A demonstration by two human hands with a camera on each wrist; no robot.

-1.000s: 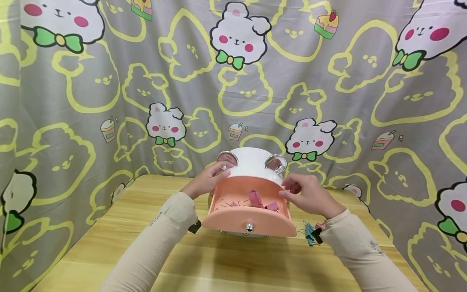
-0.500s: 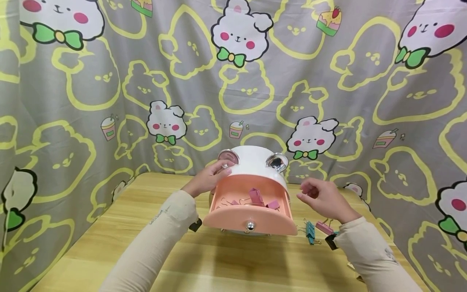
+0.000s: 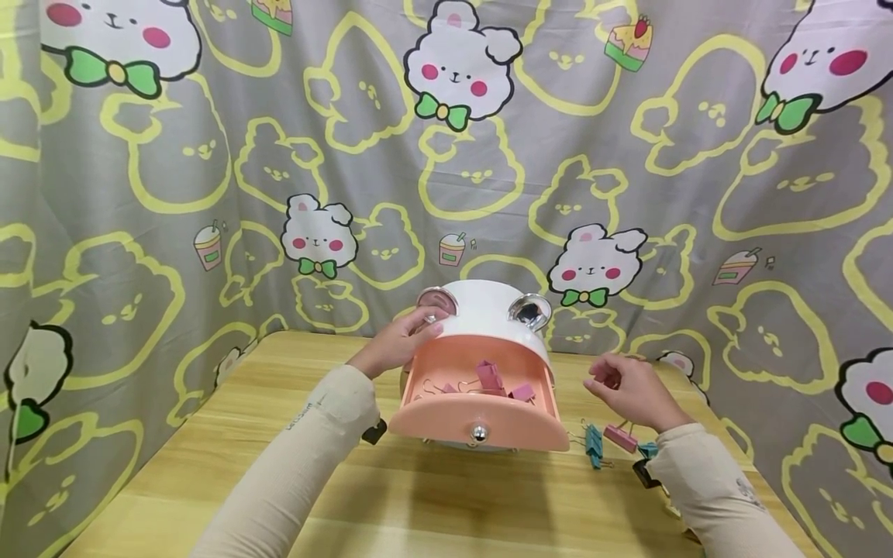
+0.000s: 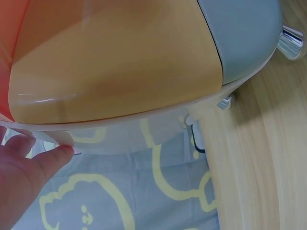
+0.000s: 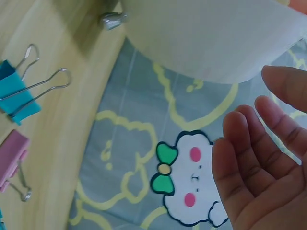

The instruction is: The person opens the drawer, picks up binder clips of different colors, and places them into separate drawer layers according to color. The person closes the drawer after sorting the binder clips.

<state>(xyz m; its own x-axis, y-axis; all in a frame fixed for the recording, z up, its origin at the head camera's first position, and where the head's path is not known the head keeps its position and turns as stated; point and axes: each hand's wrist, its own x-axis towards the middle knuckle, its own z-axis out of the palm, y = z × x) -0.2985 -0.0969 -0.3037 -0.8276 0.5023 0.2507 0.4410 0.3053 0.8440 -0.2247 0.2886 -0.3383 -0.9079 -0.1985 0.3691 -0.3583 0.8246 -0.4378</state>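
A white, rounded desktop drawer box point(image 3: 481, 306) with shiny ears point(image 3: 532, 310) stands on the table. Its top drawer point(image 3: 439, 418), pink-orange with a silver knob, is pulled out and contains several pink binder clips point(image 3: 490, 376). My left hand point(image 3: 392, 346) rests on the box's upper left side beside the ear; the thumb point(image 4: 60, 155) lies against the white shell in the left wrist view. Off the box's right side, my right hand point(image 3: 635, 391) hovers with loosely bent fingers point(image 5: 235, 129) and nothing in them.
Right of the drawer lie a teal binder clip point(image 3: 594, 446), a pink binder clip point(image 3: 620, 439) and another teal clip point(image 3: 647, 449), partly behind the right sleeve. A patterned curtain point(image 3: 377, 170) hangs behind the wooden table point(image 3: 279, 473).
My right hand has moved right, away from the box's side, uncovering more of the clips on the table. The left hand stays at the box and the drawer remains pulled out.
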